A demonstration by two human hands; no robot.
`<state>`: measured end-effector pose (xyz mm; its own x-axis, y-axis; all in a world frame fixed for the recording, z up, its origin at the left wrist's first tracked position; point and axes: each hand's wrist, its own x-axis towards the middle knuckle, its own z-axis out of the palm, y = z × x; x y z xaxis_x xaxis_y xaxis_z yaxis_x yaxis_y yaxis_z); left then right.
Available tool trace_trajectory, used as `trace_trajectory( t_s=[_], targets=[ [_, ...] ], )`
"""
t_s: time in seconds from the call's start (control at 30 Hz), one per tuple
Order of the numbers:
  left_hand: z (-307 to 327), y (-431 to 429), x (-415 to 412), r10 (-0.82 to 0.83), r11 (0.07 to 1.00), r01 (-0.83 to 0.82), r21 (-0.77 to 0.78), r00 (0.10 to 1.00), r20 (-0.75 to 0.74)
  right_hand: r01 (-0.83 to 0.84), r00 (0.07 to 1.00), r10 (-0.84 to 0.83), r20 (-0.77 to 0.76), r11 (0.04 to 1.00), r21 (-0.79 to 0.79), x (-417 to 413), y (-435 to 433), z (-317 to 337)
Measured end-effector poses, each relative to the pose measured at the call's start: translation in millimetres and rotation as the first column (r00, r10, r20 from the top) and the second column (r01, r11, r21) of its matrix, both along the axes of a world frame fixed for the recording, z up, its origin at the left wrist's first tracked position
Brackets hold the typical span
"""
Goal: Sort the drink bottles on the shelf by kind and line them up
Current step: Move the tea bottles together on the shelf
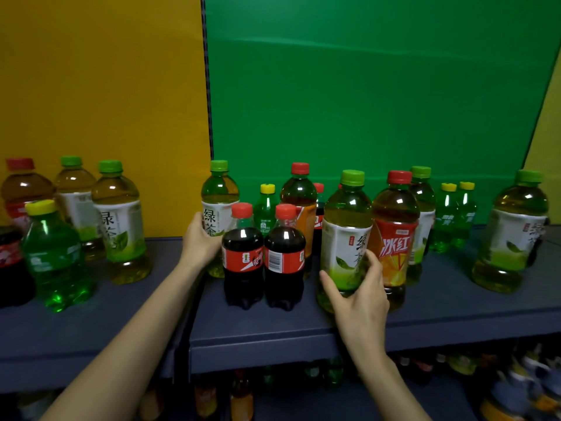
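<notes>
Reaching: both bare arms stretch up from the lower edge to the dark blue shelf [273,325], one hand on each of two green tea bottles.
Left hand [198,238]: clasps the left side of the rear green tea bottle [219,205], with the thumb against the label. Its fingers are hidden behind the two cola bottles [243,268].
Right hand [359,299]: wrapped round the front green tea bottle [344,235], with the thumb low on its left and the fingers [374,264] across the right of the label.
Rear green tea bottle: upright with a green cap, below the seam of the two backboards, just behind the cola.
Front green tea bottle: upright near the shelf's front edge, just beside the iced red tea bottle [394,238] on its right.
Two cola bottles: small and red-capped, side by side between the hands.
Behind them: a yellow-capped green soda bottle [266,209] and another red-capped tea bottle [299,199].
Right end: two more small sodas [446,218] stand at the back. A far green tea bottle [513,235] stands well apart.
Left section: a large green soda [56,256] in front, with green teas [121,226] and a red-capped tea behind it.
Backboards: yellow board [91,86] on the left, green board [364,86] on the right.
Lower shelf: bottles too blurred to tell apart.
</notes>
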<state>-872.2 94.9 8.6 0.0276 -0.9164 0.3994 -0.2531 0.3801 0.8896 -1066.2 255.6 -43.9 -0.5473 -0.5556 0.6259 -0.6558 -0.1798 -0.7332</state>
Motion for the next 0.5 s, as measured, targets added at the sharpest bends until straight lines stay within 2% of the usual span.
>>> trace_trajectory(
  t_s=[0.13,0.27,0.5],
  targets=[
    [0,20,17,0.101,0.993,-0.099,-0.061,0.994,0.035,-0.045,0.999,0.046,0.029,0.998,-0.037,-3,2,-2],
    [9,42,35,0.164,0.979,-0.163,-0.120,0.986,-0.003,-0.118,0.989,0.123,0.083,0.991,-0.061,-6,8,2],
    [15,101,65,0.265,0.947,-0.270,-0.172,0.963,-0.053,-0.293,0.953,0.301,0.045,0.947,-0.131,-3,27,21]
  ],
)
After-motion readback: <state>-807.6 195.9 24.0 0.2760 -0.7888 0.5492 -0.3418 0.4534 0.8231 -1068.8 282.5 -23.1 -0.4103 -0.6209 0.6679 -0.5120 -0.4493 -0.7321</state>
